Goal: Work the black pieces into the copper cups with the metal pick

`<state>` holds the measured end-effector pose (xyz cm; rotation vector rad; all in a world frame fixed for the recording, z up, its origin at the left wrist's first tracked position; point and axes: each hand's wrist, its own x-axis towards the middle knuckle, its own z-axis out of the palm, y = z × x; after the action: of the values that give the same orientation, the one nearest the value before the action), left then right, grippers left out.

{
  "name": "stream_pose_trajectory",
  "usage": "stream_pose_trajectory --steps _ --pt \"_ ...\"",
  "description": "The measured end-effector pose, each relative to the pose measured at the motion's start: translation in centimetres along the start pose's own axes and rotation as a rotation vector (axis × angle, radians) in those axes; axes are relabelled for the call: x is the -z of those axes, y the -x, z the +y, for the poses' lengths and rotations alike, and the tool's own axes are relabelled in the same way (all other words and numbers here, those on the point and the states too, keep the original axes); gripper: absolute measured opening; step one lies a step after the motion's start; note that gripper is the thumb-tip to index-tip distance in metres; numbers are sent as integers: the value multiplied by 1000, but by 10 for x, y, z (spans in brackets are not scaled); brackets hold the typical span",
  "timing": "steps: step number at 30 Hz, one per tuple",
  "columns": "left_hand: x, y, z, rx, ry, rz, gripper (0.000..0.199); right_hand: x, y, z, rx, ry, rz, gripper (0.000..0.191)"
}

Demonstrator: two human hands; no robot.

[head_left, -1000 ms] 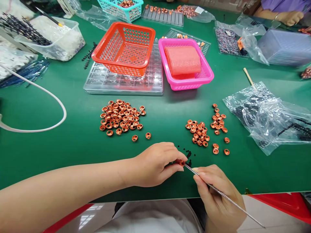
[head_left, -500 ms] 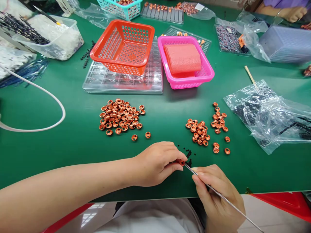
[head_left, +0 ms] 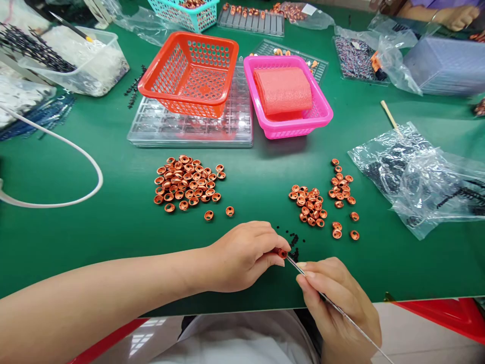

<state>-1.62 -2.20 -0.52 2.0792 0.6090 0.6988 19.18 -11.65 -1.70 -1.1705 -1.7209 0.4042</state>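
Between thumb and forefinger, my left hand [head_left: 242,258] pinches a small copper-coloured cup-shaped ring [head_left: 282,254] just above the green table [head_left: 113,232]. My right hand [head_left: 339,303] grips a thin metal rod-like tool [head_left: 348,319] much like a pen; its tip meets the ring. Whether the tip is inside the ring's hole I cannot tell. Tiny black pieces [head_left: 294,241] lie scattered just beyond my fingertips. Loose copper rings form a large pile [head_left: 189,179] at the left, a smaller pile [head_left: 310,207] right of centre, and another group [head_left: 341,189] farther right.
An orange basket [head_left: 189,76] rests on clear plastic trays [head_left: 166,129]. Beside it stands a pink basket [head_left: 290,129] holding pink foam [head_left: 283,91]. Plastic bags of black parts [head_left: 413,172] lie right. A white cable [head_left: 89,159] loops at left. Another person's hand [head_left: 460,19] shows top right.
Both hands keep nearly the same pose at the ring. My right hand and the tool have shifted slightly left, and the whole view has moved a little.
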Motion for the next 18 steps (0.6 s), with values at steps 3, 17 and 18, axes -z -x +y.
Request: stream_pose_trajectory --steps 3,17,18 --pt "0 0 1 1 1 0 9 0 0 -1 -13 -5 3 42" --pt "1 0 1 6 -22 -29 10 0 -3 -3 -44 -46 -10 43" --pt "1 0 2 6 -29 -33 11 0 -3 -2 -40 -51 -19 43"
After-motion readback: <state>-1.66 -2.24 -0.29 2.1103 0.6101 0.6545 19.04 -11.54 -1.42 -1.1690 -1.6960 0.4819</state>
